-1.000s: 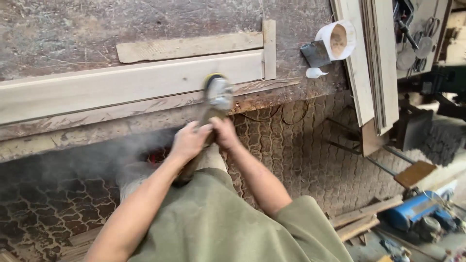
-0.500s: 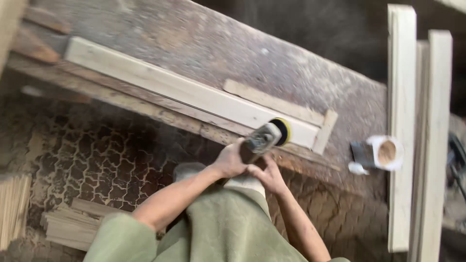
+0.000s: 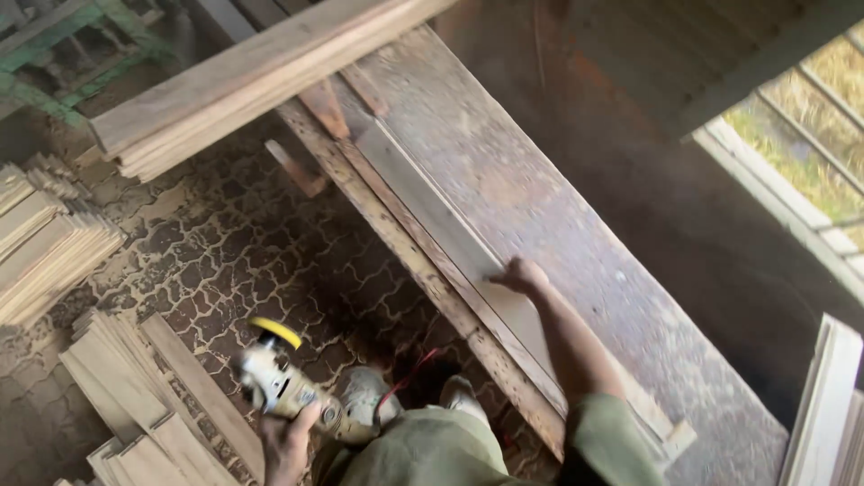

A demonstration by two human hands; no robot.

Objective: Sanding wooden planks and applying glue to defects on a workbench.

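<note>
Lifted off the board, the sander (image 3: 286,382) now hangs low over the floor.
Left hand (image 3: 286,445) grips its handle; right hand (image 3: 519,275) rests, fingers curled, on the pale board (image 3: 432,216) on the workbench (image 3: 540,198).

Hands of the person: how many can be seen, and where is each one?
2. The left hand is low over the floor, gripping the sander with the yellow disc. The right hand rests on the pale board lying on the workbench.
</note>
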